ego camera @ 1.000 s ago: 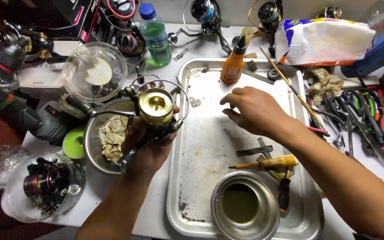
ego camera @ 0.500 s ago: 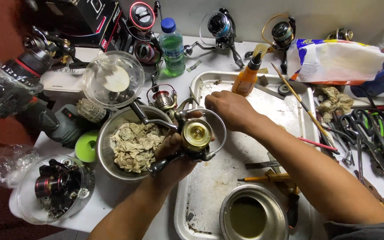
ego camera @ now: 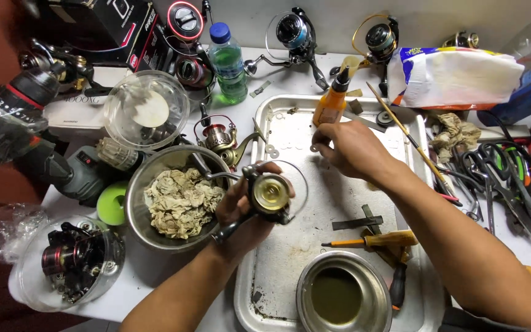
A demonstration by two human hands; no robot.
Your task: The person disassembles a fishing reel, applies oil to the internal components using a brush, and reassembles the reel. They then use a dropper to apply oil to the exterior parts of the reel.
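Observation:
My left hand (ego camera: 241, 212) grips a fishing reel (ego camera: 270, 193) with a brass-coloured top, holding it over the left edge of a metal tray (ego camera: 278, 270). My right hand (ego camera: 351, 147) is over the far part of the tray, fingers pinched on a small metal washer (ego camera: 315, 148). It is just below an orange squeeze bottle (ego camera: 330, 106) with a black nozzle. Two more small washers (ego camera: 271, 150) lie on the tray's left rim.
A steel bowl of dirty rags (ego camera: 179, 200) sits left of the tray; a small steel bowl of dark liquid (ego camera: 339, 295) near its front. Screwdrivers (ego camera: 376, 240) lie on the tray. Pliers and scissors (ego camera: 505, 178) right, other reels (ego camera: 293, 31) behind, drill (ego camera: 26, 123) left.
My left hand has carried the reel rightward onto the tray's edge. My right hand has moved toward the far end of the tray, beside the orange bottle, and now pinches a washer.

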